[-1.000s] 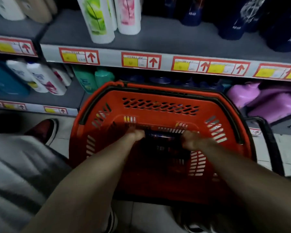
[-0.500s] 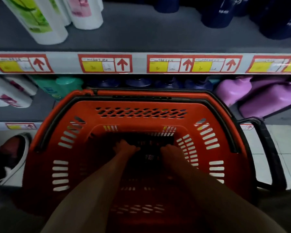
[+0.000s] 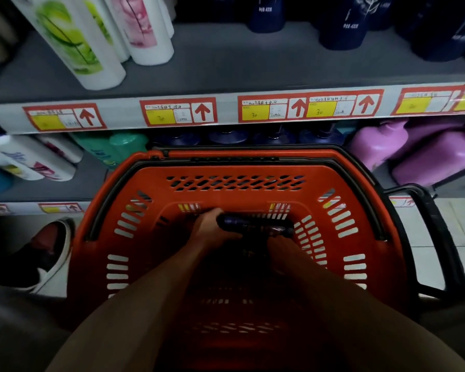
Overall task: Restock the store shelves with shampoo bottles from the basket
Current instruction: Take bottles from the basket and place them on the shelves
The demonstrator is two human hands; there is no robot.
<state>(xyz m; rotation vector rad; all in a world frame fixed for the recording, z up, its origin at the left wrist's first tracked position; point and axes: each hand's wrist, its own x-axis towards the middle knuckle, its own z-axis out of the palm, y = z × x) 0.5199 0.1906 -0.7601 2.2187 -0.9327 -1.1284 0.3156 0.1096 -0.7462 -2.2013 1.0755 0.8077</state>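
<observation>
My left hand [image 3: 212, 230] is wrapped round one end of a dark navy plastic shampoo bottle [image 3: 255, 227]. The bottle lies on its side deep in the orange slotted plastic basket [image 3: 234, 171], and its length runs off to the right of that grip. My right hand [image 3: 283, 247] sits just below the bottle's far end. It is too dark down there for me to tell whether its fingers hold anything. I judge the bottle full, so fairly heavy, rigid, and smooth enough to slip if carried by one end alone. I would take it round the middle of the body, clear of the cap. Above and beyond the grip, the grey shelf [image 3: 226, 65] shows bare board beside similar dark blue bottles [image 3: 341, 25].
</observation>
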